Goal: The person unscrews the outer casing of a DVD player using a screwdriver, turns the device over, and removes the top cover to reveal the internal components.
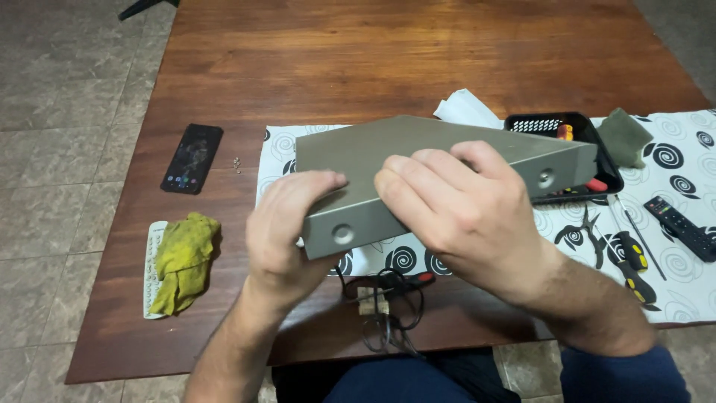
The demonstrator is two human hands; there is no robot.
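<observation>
At the left edge of the wooden tabletop [388, 67], a dark smartphone [192, 158] lies flat, well apart from the work area, with a few small screws [237, 163] just beside it. Nearer the front edge, a yellow-green cloth [183, 257] is bunched over a pale ribbed strip [154, 257]. The left hand [283, 239] grips the near left corner of a grey metal casing [418, 172], thumb on the upper face and the remaining fingers closed around its side wall, apparently to carry the weight. The casing is held tilted above a white mat with black spirals [671, 246], clear of the surface, so that its round side dimple [343, 234] faces the camera. The right hand [459, 216] lies over the top face, fingers [429, 168] curled and pressed against the panel, steadying it. Below the casing, a tangle of black cable [388, 313] rests at the table edge. To the right lie a black tray [608, 168], screwdrivers [634, 261] and a black remote control [680, 227].
</observation>
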